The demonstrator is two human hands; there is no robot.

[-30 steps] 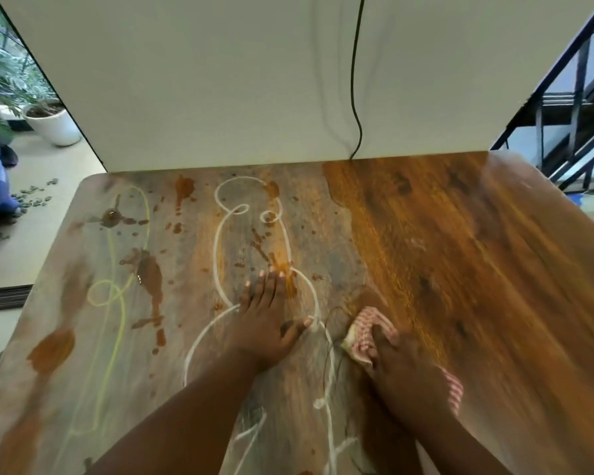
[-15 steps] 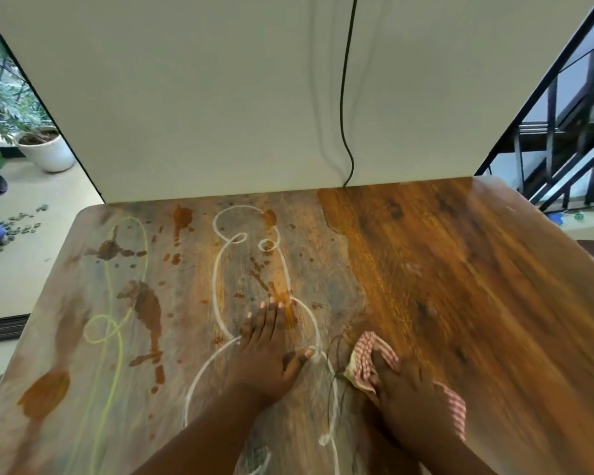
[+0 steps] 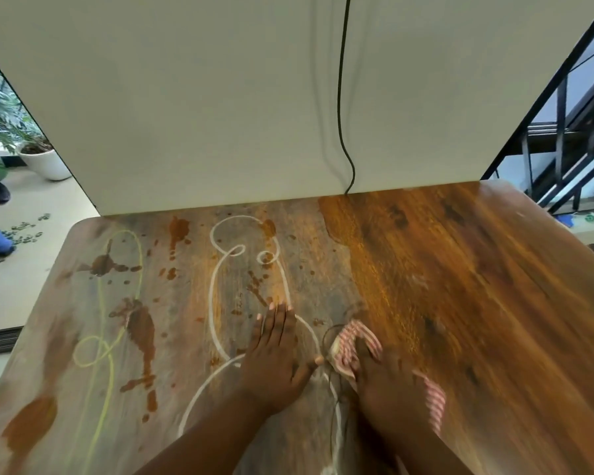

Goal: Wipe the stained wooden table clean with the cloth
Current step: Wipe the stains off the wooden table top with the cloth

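Observation:
The wooden table (image 3: 477,303) fills the view. Its right half is a glossy orange-brown; its left half is dull and marked with brown stains (image 3: 141,334), white chalk-like loops (image 3: 216,303) and yellow-green loops (image 3: 100,344). My left hand (image 3: 275,361) lies flat on the stained part, fingers together, holding nothing. Just to its right, my right hand (image 3: 388,389) presses a red-and-white checked cloth (image 3: 350,341) onto the table at the border between dull and glossy wood. Most of the cloth is under that hand.
A pale wall panel (image 3: 220,114) stands along the table's far edge with a black cable (image 3: 343,97) hanging down it. A white plant pot (image 3: 43,162) sits on the floor at the left. Dark stair railings (image 3: 570,138) rise at the right.
The view has tilted up, so the table and hands sit lower in the frame. My right hand with the cloth has shifted slightly left, towards my left thumb. The left hand stays flat.

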